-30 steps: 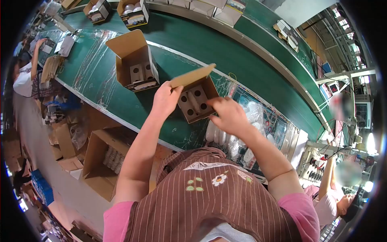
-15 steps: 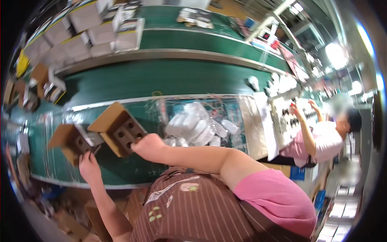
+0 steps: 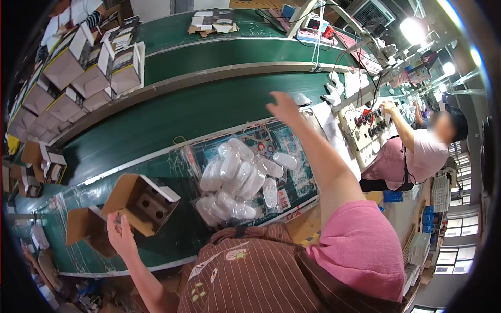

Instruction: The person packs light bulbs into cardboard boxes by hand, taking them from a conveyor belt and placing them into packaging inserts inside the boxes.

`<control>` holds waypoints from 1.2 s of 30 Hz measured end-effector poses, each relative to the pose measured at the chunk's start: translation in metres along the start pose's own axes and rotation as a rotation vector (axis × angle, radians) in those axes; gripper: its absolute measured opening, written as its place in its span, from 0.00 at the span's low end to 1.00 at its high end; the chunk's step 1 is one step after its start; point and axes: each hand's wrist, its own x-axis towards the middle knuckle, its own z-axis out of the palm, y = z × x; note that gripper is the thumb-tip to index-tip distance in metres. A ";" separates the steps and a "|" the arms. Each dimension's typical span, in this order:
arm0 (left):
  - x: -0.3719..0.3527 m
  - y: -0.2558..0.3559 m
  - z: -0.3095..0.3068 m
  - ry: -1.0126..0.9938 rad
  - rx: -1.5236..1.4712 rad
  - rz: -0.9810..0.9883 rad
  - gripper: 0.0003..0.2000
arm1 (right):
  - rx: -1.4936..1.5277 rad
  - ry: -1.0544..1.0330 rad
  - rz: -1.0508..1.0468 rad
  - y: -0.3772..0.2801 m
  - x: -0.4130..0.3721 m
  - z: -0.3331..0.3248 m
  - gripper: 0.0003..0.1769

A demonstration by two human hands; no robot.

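Note:
My left hand [image 3: 121, 233] is at the front flap of an open cardboard box [image 3: 151, 206] with a holed insert inside, its fingers apart. A second open cardboard box [image 3: 86, 227] stands just left of it. My right hand [image 3: 284, 108] reaches over the green conveyor, fingers spread and nothing held, a little left of a white bulb-shaped item [image 3: 301, 99]. Between the hands lies a pile of clear plastic-wrapped white pieces [image 3: 235, 175] on the near ledge.
Stacked white boxes [image 3: 68, 62] stand at the upper left, with more open boxes [image 3: 44, 161] below them. Flat printed cartons [image 3: 213, 21] lie on the far ledge. A co-worker [image 3: 417, 151] stands at the right beside a socket panel [image 3: 365, 130].
My right hand has left the box with the holed insert and moved right, out over the conveyor. My left hand has shifted from the left box to that box's flap. The view has turned.

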 end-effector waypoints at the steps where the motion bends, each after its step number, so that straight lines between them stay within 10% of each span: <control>1: 0.003 -0.008 0.003 -0.045 0.053 -0.066 0.20 | -0.067 -0.061 0.121 0.051 0.020 0.003 0.34; 6: 0.008 -0.016 0.028 -0.014 0.066 -0.103 0.15 | -0.188 -0.149 0.435 0.239 0.085 0.044 0.59; 12: 0.016 0.013 0.044 -0.118 0.125 -0.075 0.12 | -0.054 -0.138 0.263 0.259 0.130 0.067 0.51; 18: 0.010 0.025 0.074 -0.144 0.120 0.051 0.12 | -0.462 -0.444 0.229 0.106 0.114 0.026 0.40; 22: 0.007 0.040 0.078 -0.150 0.174 0.066 0.12 | -0.694 -0.261 -0.262 0.058 0.091 0.054 0.35; 24: 0.008 0.034 0.077 -0.122 0.190 0.047 0.12 | -0.589 -0.240 -0.298 0.001 0.070 0.047 0.36; 28: 0.006 0.023 0.092 -0.089 0.100 -0.084 0.14 | 0.794 -0.243 -0.159 -0.052 0.023 0.046 0.32; 30: 0.002 0.039 0.091 0.000 0.408 0.210 0.16 | 1.516 -0.449 -0.026 -0.085 -0.010 0.041 0.29; 33: 0.000 0.054 0.081 -0.198 0.373 0.054 0.12 | 1.651 -0.654 0.013 -0.129 -0.046 0.032 0.36; 36: -0.007 0.023 0.103 0.022 0.203 0.177 0.04 | 1.439 -0.621 -0.252 -0.182 -0.071 0.007 0.45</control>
